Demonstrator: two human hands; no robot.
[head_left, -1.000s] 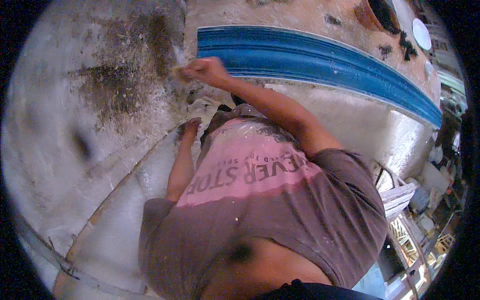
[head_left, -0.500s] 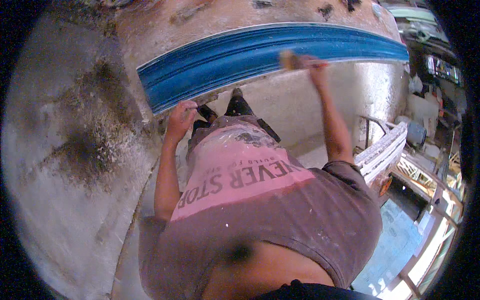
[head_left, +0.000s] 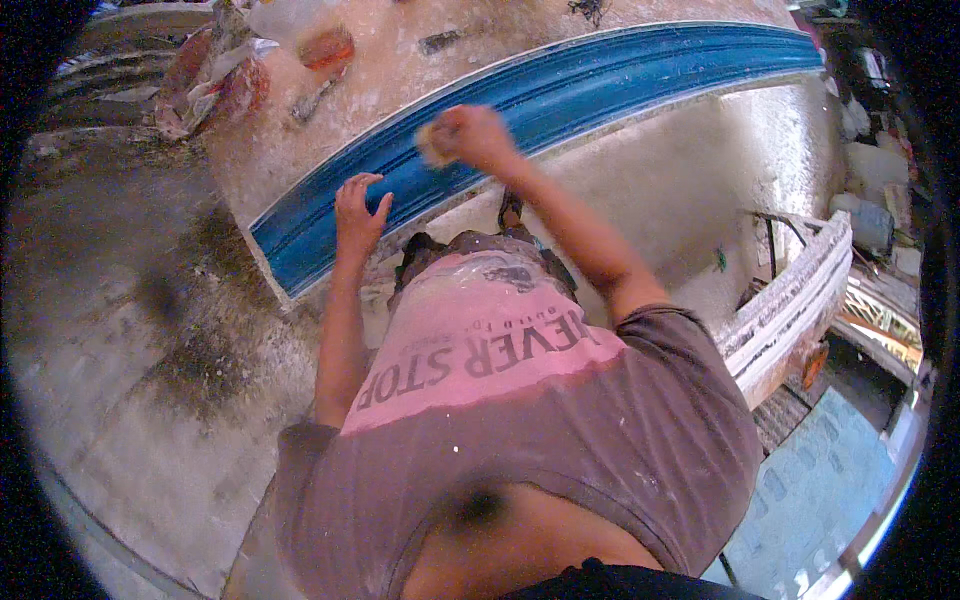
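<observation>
A long blue grooved mould [head_left: 610,85] with pale edges lies across in front of me, its lengthwise ridges bent by the lens. My right hand [head_left: 478,138] is closed round a brush [head_left: 436,146] with tan bristles, over the left half of the mould. Motion blurs the brush, and my fingers hide its handle; whether the bristles touch the blue surface I cannot tell. My left hand [head_left: 357,208] hovers at the mould's near side towards its left end, fingers apart and holding nothing.
Beyond the mould, a stained surface carries an orange-red item [head_left: 325,48] and a small dark flat piece [head_left: 438,42]. A whitish crusted wooden frame [head_left: 790,300] stands to my right, near a light-blue panel [head_left: 815,480]. Containers [head_left: 865,222] stand farther right.
My right hand has swept the brush leftward along the mould from its middle. My left hand has risen slightly over the near edge. The view has shifted, showing more at the far left.
</observation>
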